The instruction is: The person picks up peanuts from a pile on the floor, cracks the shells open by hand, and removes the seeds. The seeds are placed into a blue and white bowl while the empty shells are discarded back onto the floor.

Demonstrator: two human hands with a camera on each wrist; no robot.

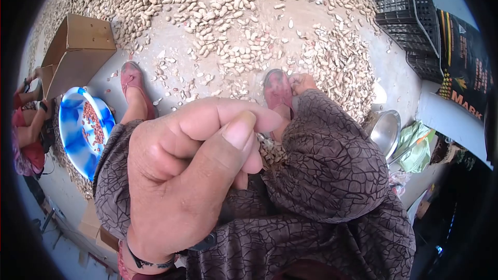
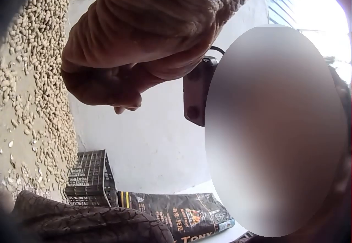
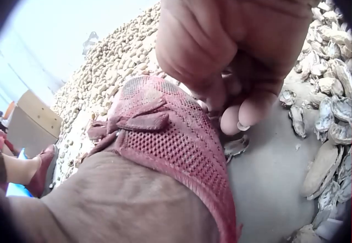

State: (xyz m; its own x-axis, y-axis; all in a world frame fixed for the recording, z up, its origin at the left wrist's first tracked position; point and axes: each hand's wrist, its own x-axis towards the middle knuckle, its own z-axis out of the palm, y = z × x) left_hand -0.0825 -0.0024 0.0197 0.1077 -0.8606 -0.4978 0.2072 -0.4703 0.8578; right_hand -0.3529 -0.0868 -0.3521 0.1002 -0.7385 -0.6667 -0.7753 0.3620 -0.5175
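My left hand is raised close to the head camera, fingers curled and the thumb tip against the index finger. Nothing shows between them. In the left wrist view the same hand is near a dark camera beside a blurred head. Down by the right red mesh shoe, my right hand has its fingers bent toward the floor. A pale bit shows at one fingertip; I cannot tell whether it is held. Cracked peanut shells lie beside this hand, and unshelled peanuts spread over the floor ahead.
To the left stand an open cardboard box and a blue-white basin containing reddish kernels. Another person sits beyond. At right are black crates, a dark printed sack, a metal bowl and a green bag.
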